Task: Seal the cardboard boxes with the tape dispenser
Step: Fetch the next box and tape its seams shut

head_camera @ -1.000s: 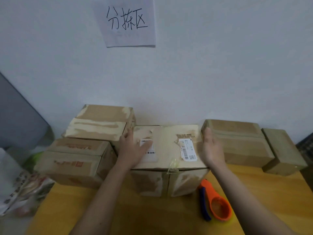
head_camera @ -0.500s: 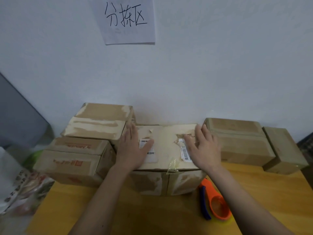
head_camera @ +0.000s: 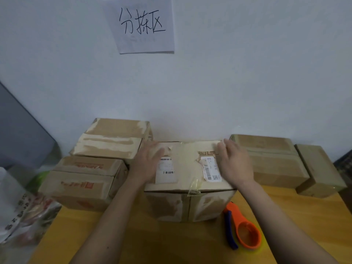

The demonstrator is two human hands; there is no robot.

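Observation:
A cardboard box with two shipping labels stands in the middle of the wooden table, its top flaps down. My left hand lies flat on the left flap with straight fingers. My right hand rests flat on the right flap near the back edge. An orange tape dispenser with a blue handle lies on the table at the box's front right corner, untouched.
Two stacked boxes stand to the left, two more boxes to the right against the white wall. A paper sign hangs above. A plastic bag sits at the far left. The wooden table runs in front.
My right hand slid from the box's right side onto the top flap, then toward the back edge. My left hand shifted slightly back along the left flap.

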